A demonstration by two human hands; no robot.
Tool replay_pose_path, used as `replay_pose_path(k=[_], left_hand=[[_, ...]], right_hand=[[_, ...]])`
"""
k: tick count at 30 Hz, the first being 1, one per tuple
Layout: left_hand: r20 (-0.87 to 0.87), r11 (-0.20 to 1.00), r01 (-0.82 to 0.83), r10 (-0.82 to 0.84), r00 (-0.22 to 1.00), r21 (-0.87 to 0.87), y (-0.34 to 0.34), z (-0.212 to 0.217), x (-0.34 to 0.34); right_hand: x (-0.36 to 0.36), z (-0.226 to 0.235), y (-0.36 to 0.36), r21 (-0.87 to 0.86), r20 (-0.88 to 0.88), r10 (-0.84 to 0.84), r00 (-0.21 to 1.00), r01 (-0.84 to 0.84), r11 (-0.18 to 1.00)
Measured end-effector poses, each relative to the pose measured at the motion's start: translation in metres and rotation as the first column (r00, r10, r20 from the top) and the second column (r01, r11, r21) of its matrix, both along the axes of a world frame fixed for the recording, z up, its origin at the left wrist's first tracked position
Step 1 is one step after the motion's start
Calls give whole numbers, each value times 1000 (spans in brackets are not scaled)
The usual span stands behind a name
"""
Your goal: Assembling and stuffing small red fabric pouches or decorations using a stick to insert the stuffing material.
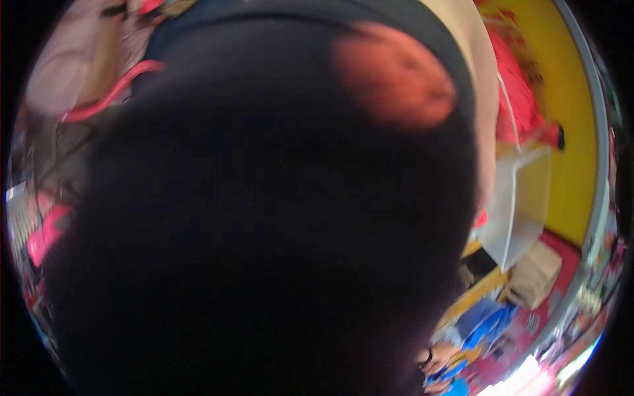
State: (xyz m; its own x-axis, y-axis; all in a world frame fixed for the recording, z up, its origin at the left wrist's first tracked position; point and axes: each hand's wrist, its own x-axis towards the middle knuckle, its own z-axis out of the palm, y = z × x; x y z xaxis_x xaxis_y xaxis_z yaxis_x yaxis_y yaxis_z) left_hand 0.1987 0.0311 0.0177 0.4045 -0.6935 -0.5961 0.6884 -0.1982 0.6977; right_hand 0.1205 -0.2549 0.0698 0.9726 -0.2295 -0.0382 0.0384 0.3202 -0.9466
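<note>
A dark garment (277, 218) with a blurred orange-red print (399, 76) fills most of the head view, very close. It hides nearly everything in the middle and along the lower edge. Neither my left hand nor my right hand can be made out. A bare arm (485, 112) of the person in the dark garment runs down its right side. Low on the right, a small hand (442, 356) with a dark wristband is among blue items (456, 379); it looks like another person's.
Right of the garment stand a translucent plastic bin (518, 198), a tan bag (535, 274) and a yellow panel (564, 132) with red cloth (518, 92) beside it. Upper left shows another person's forearm (105, 59) near a curved pink-red bar (112, 96). A pink item (47, 234) lies below.
</note>
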Motion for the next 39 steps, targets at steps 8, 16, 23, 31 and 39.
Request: replay_pose_path(k=[8,16,23,31,39], left_hand=[[48,948,-303,308,950,-98,-92,89,3],[-70,854,-508,503,861,-116,-96,70,-31],[-126,760,-633,621,774,-147,-89,61,-50],[108,786,-604,618,779,-134,-84,48,-52],[-74,808,-577,572,817,-117,-78,43,-58]], right_hand=[[-10,-6,29,-49,5,-65,998,66,997],[-7,5,36,-402,-9,-165,986,147,904],[-6,1,47,-535,40,-170,985,165,829],[-3,-18,45,-406,23,53,998,-39,913],[-6,-15,51,-293,-147,-53,988,8,956]])
